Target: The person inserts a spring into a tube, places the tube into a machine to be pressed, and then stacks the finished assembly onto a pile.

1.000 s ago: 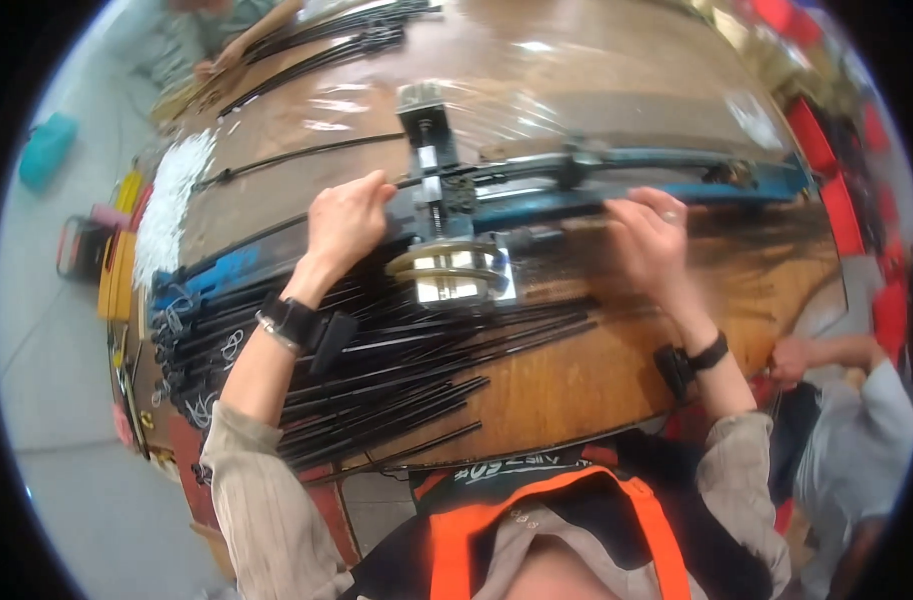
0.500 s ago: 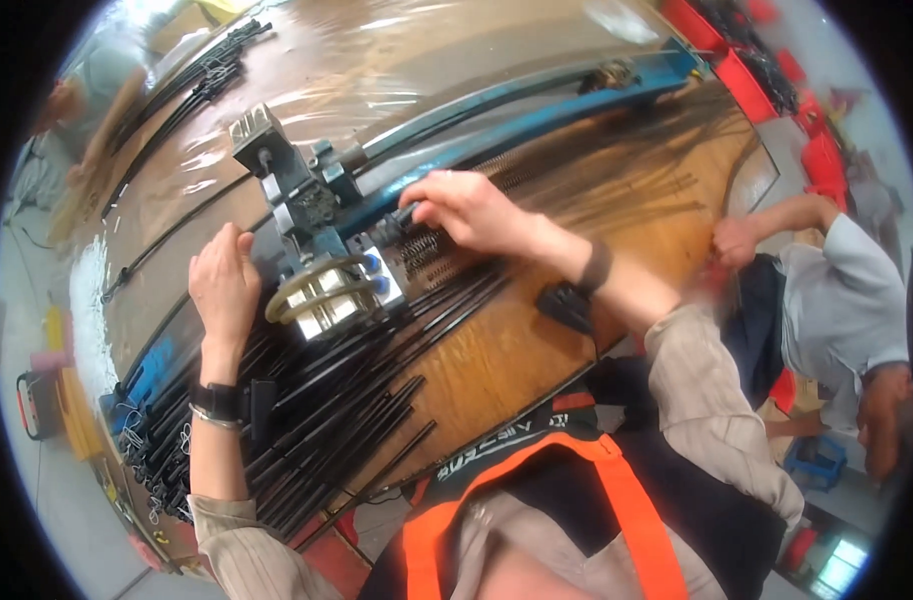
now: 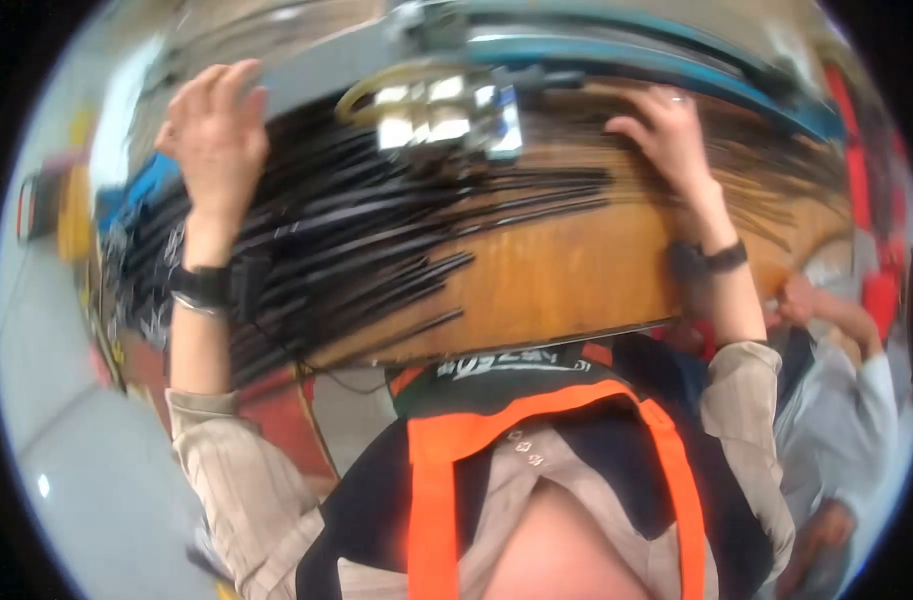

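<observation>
Motion smears the picture. At the upper left, my left hand [image 3: 217,140] is raised beside the black rods, its fingers apart and nothing visible in it. A metal clamping device [image 3: 442,115] with shiny blocks and a looped yellowish hose stands on the bench between my hands. To its right, my right hand [image 3: 662,130] hovers over the bench with thumb and fingers spread, apart from the device's dark handle [image 3: 567,79]. Many long black rods [image 3: 377,220] lie in a heap below the device and toward my left hand.
A blue rail [image 3: 617,55] runs along the far side of the bench. The wooden bench top [image 3: 567,265] has its near edge close to my body. Another person [image 3: 837,400] is at the right, one arm toward the bench. Red bins [image 3: 882,300] line the far right.
My right hand has let go of the device's handle and moved right. My left hand has opened beside the rods. The view has turned and tipped, so the device now appears higher.
</observation>
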`<state>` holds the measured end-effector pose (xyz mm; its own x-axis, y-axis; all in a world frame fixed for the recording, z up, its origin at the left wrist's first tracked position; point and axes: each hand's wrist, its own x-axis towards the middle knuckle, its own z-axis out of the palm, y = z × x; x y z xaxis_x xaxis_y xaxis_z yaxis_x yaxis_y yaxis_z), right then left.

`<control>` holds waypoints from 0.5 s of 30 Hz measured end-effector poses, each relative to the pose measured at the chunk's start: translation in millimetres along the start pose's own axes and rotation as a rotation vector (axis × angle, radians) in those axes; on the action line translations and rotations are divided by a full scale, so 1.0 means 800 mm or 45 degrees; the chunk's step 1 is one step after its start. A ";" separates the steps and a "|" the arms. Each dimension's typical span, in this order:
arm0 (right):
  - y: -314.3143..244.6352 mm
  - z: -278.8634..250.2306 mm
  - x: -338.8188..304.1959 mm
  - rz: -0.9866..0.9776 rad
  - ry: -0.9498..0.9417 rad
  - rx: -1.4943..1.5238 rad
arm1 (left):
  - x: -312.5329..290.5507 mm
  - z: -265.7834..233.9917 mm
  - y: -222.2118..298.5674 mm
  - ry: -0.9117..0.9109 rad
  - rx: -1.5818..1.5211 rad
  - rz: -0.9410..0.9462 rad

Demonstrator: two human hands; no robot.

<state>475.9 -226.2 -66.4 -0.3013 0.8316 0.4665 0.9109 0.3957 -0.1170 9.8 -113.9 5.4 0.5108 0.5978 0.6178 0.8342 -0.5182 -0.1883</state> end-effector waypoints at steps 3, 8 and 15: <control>-0.015 -0.001 0.012 0.018 -0.010 0.170 | -0.065 -0.064 0.073 -0.241 -0.192 -0.061; -0.042 0.001 0.023 0.027 -0.148 0.166 | -0.145 -0.120 0.161 -0.581 -0.416 -0.152; -0.107 -0.032 0.010 0.276 -0.507 0.503 | -0.177 -0.122 0.179 -0.678 -0.364 -0.224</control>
<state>402.7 -263.5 -30.2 -0.2723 0.9614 0.0399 0.8126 0.2520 -0.5256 36.8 -332.3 -34.5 0.4653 0.8736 0.1424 0.8645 -0.4831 0.1386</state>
